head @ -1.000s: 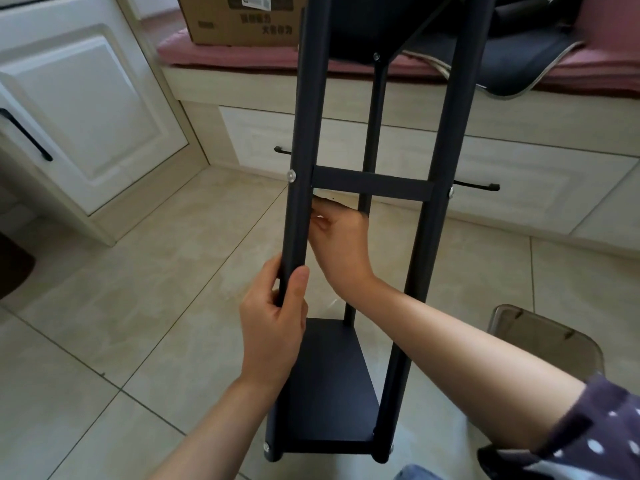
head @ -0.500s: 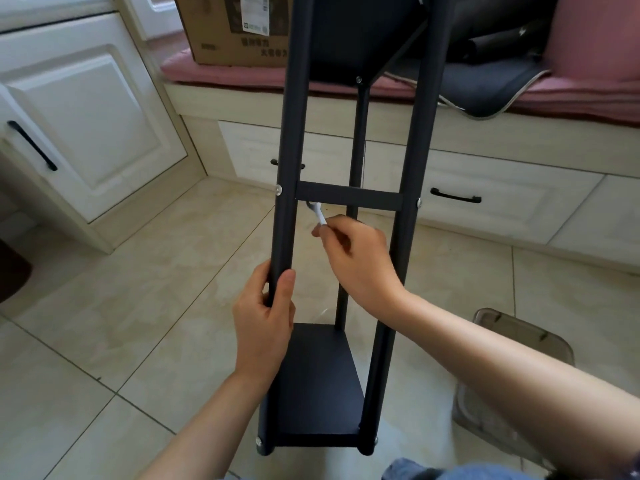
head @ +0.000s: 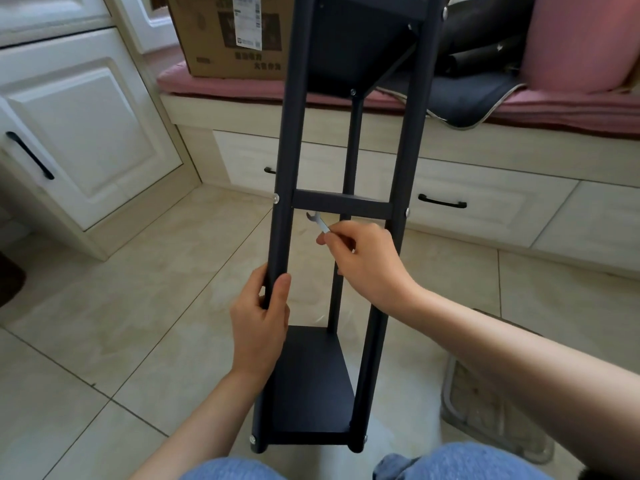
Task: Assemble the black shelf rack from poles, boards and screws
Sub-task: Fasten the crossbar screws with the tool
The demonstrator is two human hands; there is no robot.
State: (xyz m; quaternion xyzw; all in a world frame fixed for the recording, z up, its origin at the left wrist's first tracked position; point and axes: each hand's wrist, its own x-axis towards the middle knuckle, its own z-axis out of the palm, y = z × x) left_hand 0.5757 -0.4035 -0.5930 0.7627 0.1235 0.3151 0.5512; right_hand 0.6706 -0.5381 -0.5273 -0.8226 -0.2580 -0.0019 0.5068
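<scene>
White cabinet doors [head: 86, 133] stand at my far left, and a cardboard box [head: 235, 36] sits on the pink cushion [head: 221, 86] behind. Next comes the black rack [head: 311, 386], tipped with its long axis running away from me, its foot near my knees and its top toward the bench. My left hand [head: 259, 327] wraps the left pole [head: 287, 168] below the crossbar [head: 341, 204], fingers behind and thumb in front, steadying the frame. A silver screw head [head: 276, 198] shows on the outer side of that pole at the crossbar joint. Just right of the pole, under the crossbar, the small wrench [head: 318, 221] points its open end up and left toward that joint; it is near the bar but I cannot tell whether it touches anything. My right hand [head: 363, 261] pinches the wrench's handle, wrist bent and forearm reaching in from the right, in front of the right pole [head: 412, 168]. So the fastener I judge to be next lies up and left of the tool, nearer my right hand's reach inside the frame. A clear plastic tub [head: 495, 410] rests on the floor at my right.
</scene>
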